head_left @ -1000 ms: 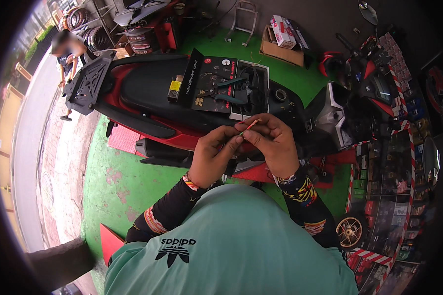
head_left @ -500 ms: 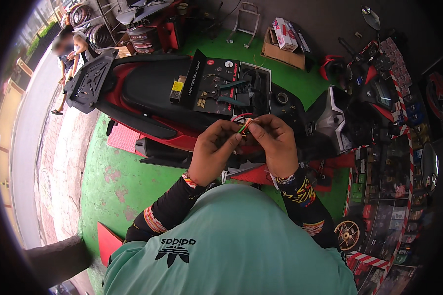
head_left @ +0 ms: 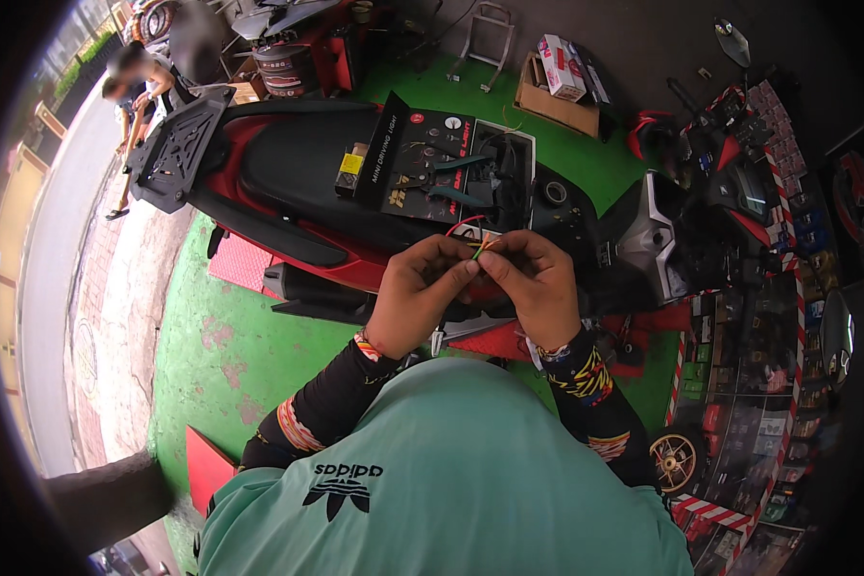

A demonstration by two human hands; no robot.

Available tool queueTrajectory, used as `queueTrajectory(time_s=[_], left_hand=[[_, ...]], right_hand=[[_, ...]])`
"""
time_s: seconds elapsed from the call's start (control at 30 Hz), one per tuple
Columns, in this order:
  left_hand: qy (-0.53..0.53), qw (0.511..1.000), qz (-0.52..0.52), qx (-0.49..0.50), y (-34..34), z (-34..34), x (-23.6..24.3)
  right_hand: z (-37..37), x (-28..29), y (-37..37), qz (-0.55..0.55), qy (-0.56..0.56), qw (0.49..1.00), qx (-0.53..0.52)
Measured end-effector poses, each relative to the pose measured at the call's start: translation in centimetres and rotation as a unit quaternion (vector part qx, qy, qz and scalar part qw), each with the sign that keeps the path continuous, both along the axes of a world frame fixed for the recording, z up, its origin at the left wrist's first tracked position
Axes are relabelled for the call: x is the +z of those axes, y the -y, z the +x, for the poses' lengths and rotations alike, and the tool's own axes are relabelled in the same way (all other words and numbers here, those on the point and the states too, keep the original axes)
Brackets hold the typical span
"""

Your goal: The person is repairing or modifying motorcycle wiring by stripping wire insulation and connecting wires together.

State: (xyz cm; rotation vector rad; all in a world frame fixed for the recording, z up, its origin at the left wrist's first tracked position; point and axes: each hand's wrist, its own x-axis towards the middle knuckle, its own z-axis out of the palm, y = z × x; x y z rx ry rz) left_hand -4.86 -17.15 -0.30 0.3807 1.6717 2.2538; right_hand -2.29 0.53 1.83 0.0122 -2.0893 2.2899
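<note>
Thin coloured wires (head_left: 483, 247), green, orange and red among them, are pinched where my two hands meet over the near side of a red and black scooter (head_left: 355, 254). My left hand (head_left: 424, 288) grips them between thumb and forefinger. From the other side my right hand (head_left: 536, 288) pinches the same wires, its thumb close to the left thumb. Just beyond, an open black box (head_left: 408, 197) rests on the scooter's seat (head_left: 302, 158). Pliers with dark teal handles (head_left: 461, 163) lie on it. A small yellow-labelled box (head_left: 351, 165) sits beside it.
A roll of tape (head_left: 553, 193) lies on the scooter's front part. Cardboard boxes (head_left: 557, 106) stand on the green floor (head_left: 230, 355) beyond. At right are shelves of packaged goods (head_left: 749, 384) and a gold wheel (head_left: 675, 461). People (head_left: 139, 86) are by the street at upper left.
The view has shifted slightly. My hands stay together on the wires, with small finger movements. At upper left, another person shows more clearly.
</note>
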Motion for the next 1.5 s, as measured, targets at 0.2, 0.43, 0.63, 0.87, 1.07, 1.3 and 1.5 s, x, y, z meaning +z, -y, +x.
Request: queueTrajectory(time_s=[0.2, 0.43, 0.63, 0.87, 1.07, 1.3, 1.5], left_hand=[[0.000, 1.000, -0.024, -0.001, 0.6, -0.2, 0.6], [0.002, 0.997, -0.058, -0.045, 1.2, 0.1, 1.6], [0.007, 0.988, -0.108, -0.110, 1.8, -0.2, 2.5], [0.022, 0.979, -0.120, -0.165, 2.1, -0.3, 3.0], [-0.044, 0.986, -0.107, -0.120, 2.0, 0.1, 3.3], [-0.278, 0.946, -0.167, -0.004, 1.7, -0.1, 1.9], [-0.507, 0.839, -0.194, 0.031, 1.9, -1.0, 1.9]], right_hand=[[-0.5, -0.3, -1.8, 0.184, -0.158, 0.969, 0.039], [0.0, 1.3, -3.0, 0.296, -0.263, 0.913, 0.103], [-0.7, 3.1, -3.5, 0.350, -0.365, 0.862, 0.046], [-1.5, 4.9, -4.5, 0.535, -0.451, 0.698, 0.151], [-1.2, 4.9, -4.0, 0.507, -0.416, 0.737, 0.162], [-0.3, 4.6, -2.9, 0.319, -0.055, 0.932, 0.164], [-0.8, 3.3, -3.6, -0.113, 0.345, 0.909, 0.204]])
